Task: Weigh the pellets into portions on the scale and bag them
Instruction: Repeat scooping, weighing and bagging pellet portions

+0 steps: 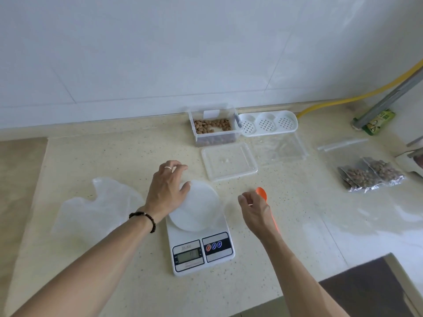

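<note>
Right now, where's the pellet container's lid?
Head view: the clear lid lies flat on the counter, just in front of the pellet container, beyond the scale.

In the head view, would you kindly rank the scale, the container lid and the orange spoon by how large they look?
1. scale, though it lies nearest the camera.
2. container lid.
3. orange spoon, partly hidden by the right hand.

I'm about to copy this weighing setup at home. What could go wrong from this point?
The left hand is touching the white dish on the scale, so any pressure could skew the reading or the zeroing. The pellet box stands open behind the scale, so pellets carried over on the orange spoon in the right hand could drop onto the counter. The display is too blurred to confirm a zero.
</note>
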Motion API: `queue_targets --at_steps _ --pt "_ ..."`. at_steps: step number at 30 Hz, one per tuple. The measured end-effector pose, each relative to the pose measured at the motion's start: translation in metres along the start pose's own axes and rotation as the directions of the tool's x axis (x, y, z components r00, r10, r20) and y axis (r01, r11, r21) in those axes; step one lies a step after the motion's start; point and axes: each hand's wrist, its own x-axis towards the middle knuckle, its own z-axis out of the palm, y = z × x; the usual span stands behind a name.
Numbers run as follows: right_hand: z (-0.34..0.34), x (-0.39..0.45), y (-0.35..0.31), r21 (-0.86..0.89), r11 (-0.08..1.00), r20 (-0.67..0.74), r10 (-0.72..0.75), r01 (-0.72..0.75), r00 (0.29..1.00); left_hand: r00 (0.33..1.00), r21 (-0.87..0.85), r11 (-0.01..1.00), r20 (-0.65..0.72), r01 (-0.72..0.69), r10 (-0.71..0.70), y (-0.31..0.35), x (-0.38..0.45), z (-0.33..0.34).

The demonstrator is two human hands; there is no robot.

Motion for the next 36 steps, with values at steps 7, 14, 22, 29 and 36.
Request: queue_targets --at_steps 7,14,22,29,36 --pt "0.008 -0.050 0.029 0.029 0.990 -0.055 -0.136 0.138 0.989 0.994 -0.043 0.996 -0.068 0.077 -0.080 0.019 -0.100 0.012" --pt "0.037 -0.090 0.069 -0.275 0.875 0.089 -0.390 0.399 0.917 0.980 0.021 0.986 0.108 0.168 -0.169 0.018 -0.185 0.036" --pt "0.041 -0.102 0.067 -0.479 0.735 0.260 -0.405 0.481 0.877 0.974 0.072 0.985 0.157 0.154 -0.164 0.018 -0.193 0.048" --pt "0.044 -0.104 0.067 -0.523 0.708 0.264 -0.394 0.474 0.880 0.968 0.091 0.982 0.179 0.163 -0.178 0.014 -0.193 0.053" --pt "0.049 -0.102 0.065 -0.526 0.722 0.247 -0.374 0.448 0.894 0.966 0.072 0.983 0.186 0.171 -0.181 0.008 -0.194 0.059"
